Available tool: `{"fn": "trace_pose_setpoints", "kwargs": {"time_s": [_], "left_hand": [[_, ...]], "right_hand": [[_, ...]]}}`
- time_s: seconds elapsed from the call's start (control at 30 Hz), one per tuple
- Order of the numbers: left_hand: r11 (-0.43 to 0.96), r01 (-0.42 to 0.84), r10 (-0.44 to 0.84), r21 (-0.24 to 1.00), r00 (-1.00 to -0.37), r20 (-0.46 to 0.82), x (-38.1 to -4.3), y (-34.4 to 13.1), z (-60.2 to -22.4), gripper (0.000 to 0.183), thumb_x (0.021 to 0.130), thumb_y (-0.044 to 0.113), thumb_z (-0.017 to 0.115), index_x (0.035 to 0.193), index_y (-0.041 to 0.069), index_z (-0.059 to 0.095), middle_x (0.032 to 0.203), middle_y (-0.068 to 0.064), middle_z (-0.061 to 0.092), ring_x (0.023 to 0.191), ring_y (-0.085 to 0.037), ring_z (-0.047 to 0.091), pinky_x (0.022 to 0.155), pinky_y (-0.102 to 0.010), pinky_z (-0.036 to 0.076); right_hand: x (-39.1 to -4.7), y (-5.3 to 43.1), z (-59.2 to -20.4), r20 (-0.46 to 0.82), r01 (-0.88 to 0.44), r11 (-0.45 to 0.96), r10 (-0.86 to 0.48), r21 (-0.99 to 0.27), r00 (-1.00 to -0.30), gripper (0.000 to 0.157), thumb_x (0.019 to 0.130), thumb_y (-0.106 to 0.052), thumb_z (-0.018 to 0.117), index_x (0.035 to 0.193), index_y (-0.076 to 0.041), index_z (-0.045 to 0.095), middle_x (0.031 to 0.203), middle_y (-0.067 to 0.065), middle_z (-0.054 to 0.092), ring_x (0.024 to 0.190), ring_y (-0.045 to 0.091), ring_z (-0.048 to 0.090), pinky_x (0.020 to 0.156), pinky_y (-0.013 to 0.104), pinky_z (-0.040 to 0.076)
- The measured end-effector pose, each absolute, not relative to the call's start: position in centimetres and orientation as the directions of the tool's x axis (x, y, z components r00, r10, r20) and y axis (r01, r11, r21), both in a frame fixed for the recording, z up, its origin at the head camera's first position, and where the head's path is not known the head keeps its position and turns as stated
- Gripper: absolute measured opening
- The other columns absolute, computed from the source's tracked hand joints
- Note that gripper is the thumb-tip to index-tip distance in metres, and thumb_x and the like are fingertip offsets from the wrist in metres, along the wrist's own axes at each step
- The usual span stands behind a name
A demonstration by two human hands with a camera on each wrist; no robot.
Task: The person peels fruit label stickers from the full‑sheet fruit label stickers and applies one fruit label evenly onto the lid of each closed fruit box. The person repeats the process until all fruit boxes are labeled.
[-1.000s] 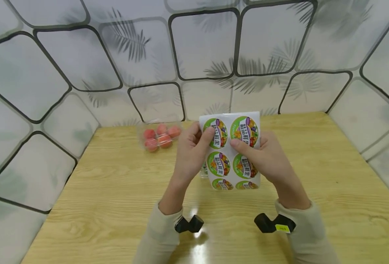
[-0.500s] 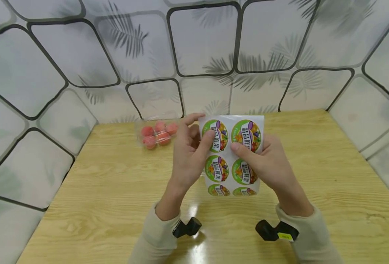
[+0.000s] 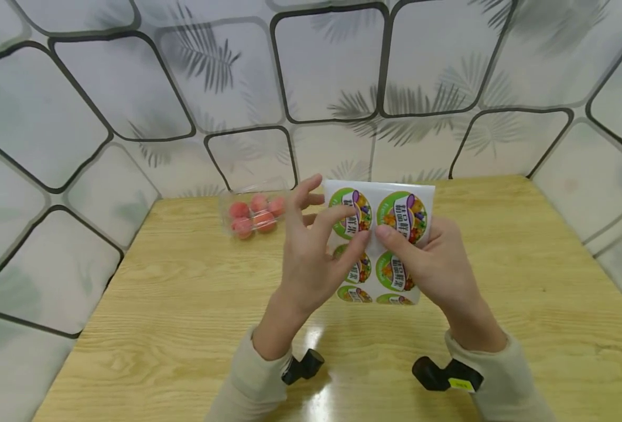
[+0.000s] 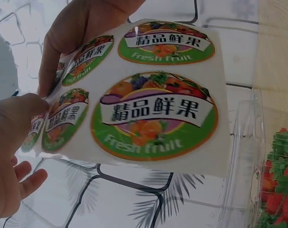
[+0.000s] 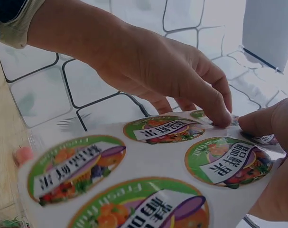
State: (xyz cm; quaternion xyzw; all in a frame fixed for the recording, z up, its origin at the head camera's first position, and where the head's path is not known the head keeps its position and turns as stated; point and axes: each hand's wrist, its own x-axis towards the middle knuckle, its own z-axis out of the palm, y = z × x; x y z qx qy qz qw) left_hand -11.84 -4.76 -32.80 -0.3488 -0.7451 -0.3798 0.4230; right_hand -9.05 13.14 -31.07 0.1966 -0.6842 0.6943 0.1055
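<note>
A white sheet of round fruit stickers [image 3: 372,246] is held up over the table. My right hand [image 3: 440,275] grips its right edge, thumb on the printed front and the other fingers behind. The left hand [image 3: 308,264] is at the front of the sheet, thumb and index finger apart over the left-hand stickers and the remaining fingers spread loosely. In the right wrist view, a fingertip of the left hand [image 5: 167,71] is right at the stickers, close to the right thumb [image 5: 257,121]. The green-rimmed sticker [image 4: 155,116] shows flat on the sheet in the left wrist view.
A clear plastic box with several red round fruits [image 3: 253,217] stands at the back left of the wooden table [image 3: 184,305]. Strawberries [image 4: 281,185] in a clear container [image 4: 238,161] appear at the right of the left wrist view. A patterned wall covering [image 3: 332,70] rises behind.
The left hand has let go of the sheet's left edge and moved right, bringing its index finger round to the front. The right hand keeps its grip.
</note>
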Motion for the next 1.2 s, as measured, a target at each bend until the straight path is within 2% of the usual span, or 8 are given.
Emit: {"fn": "trace_pose_setpoints", "kwargs": {"time_s": [0.13,0.27,0.43,0.63,0.97,1.2], "left_hand": [[0.590,0.798,0.217,0.120,-0.300,0.929,-11.9,-4.7,-32.8,0.029,0.082,0.024,0.080,0.101,0.008,0.064,0.131,-0.025,0.044,0.113,-0.037,0.046,0.083,-0.043,0.047],[0.669,0.744,0.230,-0.003,-0.202,0.952,-11.9,-4.5,-32.5,0.027,0.080,0.026,0.081,0.091,0.009,0.064,0.107,-0.014,0.057,0.094,-0.030,0.050,0.077,-0.040,0.044],[0.682,0.729,0.252,-0.057,-0.161,0.954,-11.8,-4.3,-32.2,0.024,0.080,0.023,0.079,0.085,0.009,0.060,0.088,-0.007,0.059,0.077,-0.024,0.053,0.068,-0.035,0.044],[0.663,0.746,0.287,-0.058,-0.182,0.941,-11.8,-4.4,-31.9,0.020,0.081,0.019,0.074,0.076,0.009,0.057,0.078,-0.005,0.057,0.070,-0.022,0.052,0.062,-0.032,0.045],[0.660,0.752,0.331,-0.006,-0.283,0.900,-11.5,-4.5,-32.4,0.019,0.082,0.019,0.070,0.073,0.009,0.056,0.070,0.000,0.051,0.057,-0.013,0.046,0.048,-0.023,0.038],[0.665,0.746,0.340,0.031,-0.340,0.877,-10.8,-4.4,-32.9,0.018,0.082,0.017,0.068,0.074,0.009,0.054,0.070,0.000,0.048,0.054,-0.009,0.042,0.043,-0.019,0.034]], "right_hand": [[-8.8,13.2,-31.0,0.426,-0.423,-0.052,-0.121,-0.905,-0.897,0.014,0.097,0.002,0.059,0.101,0.014,0.065,0.081,0.007,0.075,0.063,0.025,0.073,0.049,0.038,0.057],[-8.8,13.2,-30.9,0.438,-0.437,-0.041,-0.128,-0.899,-0.890,0.014,0.096,0.003,0.059,0.099,0.015,0.066,0.079,0.007,0.075,0.062,0.025,0.073,0.049,0.037,0.056],[-8.8,13.1,-30.9,0.475,-0.474,-0.038,-0.133,-0.880,-0.870,0.011,0.093,0.008,0.060,0.096,0.015,0.067,0.081,0.004,0.075,0.064,0.022,0.073,0.051,0.034,0.057],[-8.9,13.0,-30.9,0.536,-0.529,-0.091,-0.156,-0.844,-0.830,0.012,0.091,0.012,0.061,0.099,0.015,0.068,0.088,0.006,0.076,0.069,0.019,0.073,0.055,0.032,0.058],[-9.1,13.1,-31.3,0.578,-0.569,-0.102,-0.176,-0.816,-0.797,0.014,0.087,0.014,0.064,0.099,0.011,0.071,0.089,0.008,0.076,0.069,0.019,0.073,0.055,0.030,0.058],[-8.7,13.2,-31.7,0.558,-0.560,-0.045,-0.181,-0.827,-0.810,0.014,0.088,0.012,0.065,0.099,0.009,0.072,0.088,0.005,0.076,0.067,0.018,0.073,0.053,0.032,0.057]]}}
